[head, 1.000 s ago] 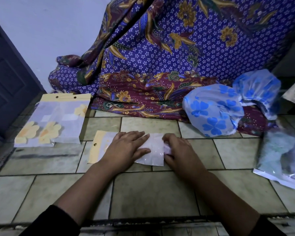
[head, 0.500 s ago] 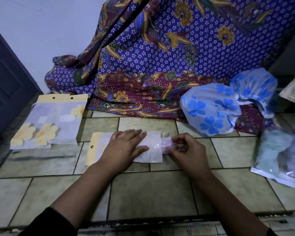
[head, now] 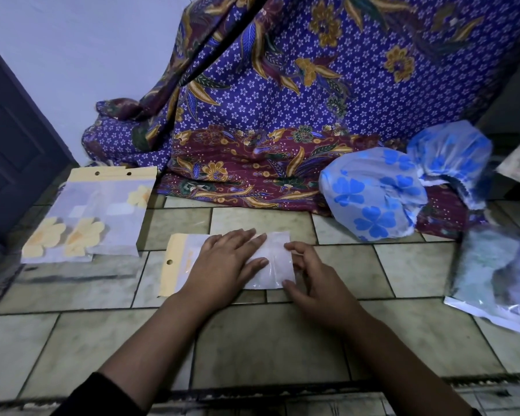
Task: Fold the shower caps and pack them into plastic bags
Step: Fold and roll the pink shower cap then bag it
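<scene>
1. The left hand (head: 225, 262) lies flat, fingers straight and together, pressing down on the plastic bag (head: 189, 274), which rests on the tiled floor (head: 267, 340).
2. The right hand (head: 315, 280) is at the bag's right end with its fingers bent. Forefinger and thumb tips sit at the two corners there, but I cannot tell whether they pinch the film or only touch it.
3. A pale folded shower cap (head: 272, 259) seems to lie inside the bag, partly under the left hand's fingers.
4. The step in hand looks like seating the cap and closing the bag. To do it well, keep the left palm flat so the fold holds, sweep the air toward the right end, then press that end shut evenly from corner to corner.
5. More loose blue-flowered shower caps (head: 370, 193) wait at the right. Filled bags (head: 102, 217) lie to the left.
6. The bag's yellow header (head: 174, 259) has a punched hole. A faint orange mark beside it is too blurred to read, and no brand or writing can be made out anywhere.
</scene>
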